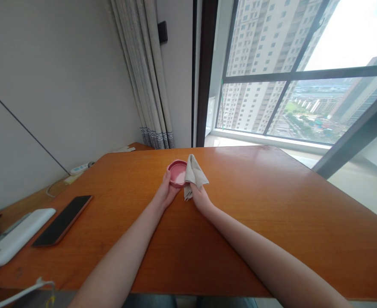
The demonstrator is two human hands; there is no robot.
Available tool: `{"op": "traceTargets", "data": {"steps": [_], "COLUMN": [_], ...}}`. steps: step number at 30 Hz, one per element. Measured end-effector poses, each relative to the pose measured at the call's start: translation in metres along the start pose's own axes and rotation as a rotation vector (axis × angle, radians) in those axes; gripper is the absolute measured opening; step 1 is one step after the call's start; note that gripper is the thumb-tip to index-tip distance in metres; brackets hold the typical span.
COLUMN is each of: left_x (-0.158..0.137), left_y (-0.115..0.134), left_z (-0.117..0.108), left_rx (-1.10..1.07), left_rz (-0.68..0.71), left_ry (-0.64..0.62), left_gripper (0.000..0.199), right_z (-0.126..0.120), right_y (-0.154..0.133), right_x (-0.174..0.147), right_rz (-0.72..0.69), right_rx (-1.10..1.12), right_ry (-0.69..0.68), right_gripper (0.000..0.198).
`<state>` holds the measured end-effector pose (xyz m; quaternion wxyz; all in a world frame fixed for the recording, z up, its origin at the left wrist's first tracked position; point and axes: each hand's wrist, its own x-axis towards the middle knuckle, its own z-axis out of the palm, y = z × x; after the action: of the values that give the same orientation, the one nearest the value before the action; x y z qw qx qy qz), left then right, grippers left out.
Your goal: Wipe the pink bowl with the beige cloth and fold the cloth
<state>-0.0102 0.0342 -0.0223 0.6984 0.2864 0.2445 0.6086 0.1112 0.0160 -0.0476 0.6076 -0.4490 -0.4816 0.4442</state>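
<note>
A small pink bowl [177, 172] is held above the wooden table by my left hand [166, 190], whose thumb and fingers close around its left and lower side. My right hand [201, 197] grips a light grey cloth [195, 173] and presses it against the bowl's right rim. Part of the cloth drapes over that edge and a corner hangs below the hand. The cloth covers most of the right-hand fingers and the right side of the bowl.
The brown wooden table [265, 214] spreads all around. At the left lie a dark phone [63, 220] and a white device [18, 235]. A power strip [81, 168] sits by the wall, with a white cable [24, 293] near the front left edge. Large windows stand beyond, right.
</note>
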Motion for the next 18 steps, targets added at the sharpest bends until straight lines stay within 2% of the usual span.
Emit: {"op": "traceTargets", "data": {"steps": [2, 4, 6, 9, 11, 14, 16, 18], "left_x": [-0.005, -0.009, -0.012, -0.010, -0.006, -0.002, -0.002, -0.003], "left_y": [-0.001, -0.002, -0.001, 0.000, 0.000, -0.003, -0.005, -0.006], "left_z": [0.003, 0.007, 0.009, 0.007, 0.005, 0.003, 0.004, 0.005], "left_rx": [0.035, 0.074, 0.132, 0.248, 0.290, 0.232, 0.146, 0.103], "left_rz": [-0.081, -0.166, -0.211, -0.166, -0.075, 0.075, 0.094, 0.042], "left_ry": [-0.092, -0.183, -0.212, -0.119, -0.034, 0.068, 0.052, -0.016], "left_gripper": [0.050, 0.052, 0.054, 0.053, 0.050, 0.046, 0.047, 0.048], "right_z": [-0.006, -0.014, -0.021, -0.026, -0.023, -0.015, -0.012, -0.011], "right_y": [-0.005, -0.012, -0.019, -0.022, -0.020, -0.013, -0.010, -0.008], "right_x": [0.004, 0.010, 0.016, 0.022, 0.022, 0.015, 0.010, 0.008], "right_rz": [0.024, -0.019, -0.107, -0.161, -0.091, 0.066, 0.111, 0.109], "right_rx": [0.003, 0.028, 0.050, 0.043, 0.027, -0.002, -0.025, -0.034], "right_ry": [0.103, 0.177, 0.157, -0.002, -0.063, -0.011, 0.049, 0.066], "right_gripper": [0.048, 0.049, 0.048, 0.045, 0.042, 0.039, 0.039, 0.042]}}
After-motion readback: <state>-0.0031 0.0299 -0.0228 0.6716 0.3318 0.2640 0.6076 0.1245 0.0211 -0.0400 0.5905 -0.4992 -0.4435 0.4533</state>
